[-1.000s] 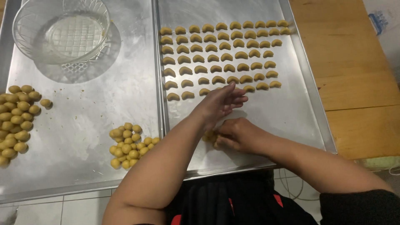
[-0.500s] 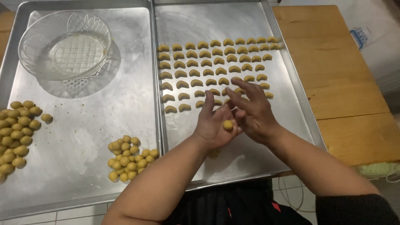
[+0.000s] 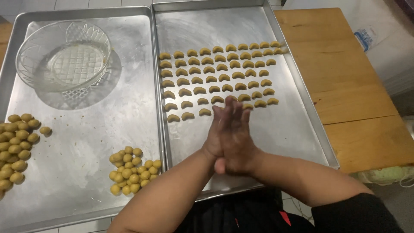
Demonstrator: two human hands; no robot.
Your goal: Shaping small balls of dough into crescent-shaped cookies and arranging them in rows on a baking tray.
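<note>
Pressing palm to palm, the left hand (image 3: 221, 129) and right hand (image 3: 239, 133) hover above the right tray (image 3: 297, 129); any dough between them is hidden. Judged step: rolling. Next, shaping and placement beside the crescents (image 3: 217, 80) likely demand care.

Dull scuffed metal trays (image 3: 86, 129), clear patterned glass bowl (image 3: 64, 56), matt wooden table (image 3: 345, 73)

Left hand (image 3: 222, 131) and right hand (image 3: 239, 133) now pressed palm to palm; dough ball hidden between.
</note>
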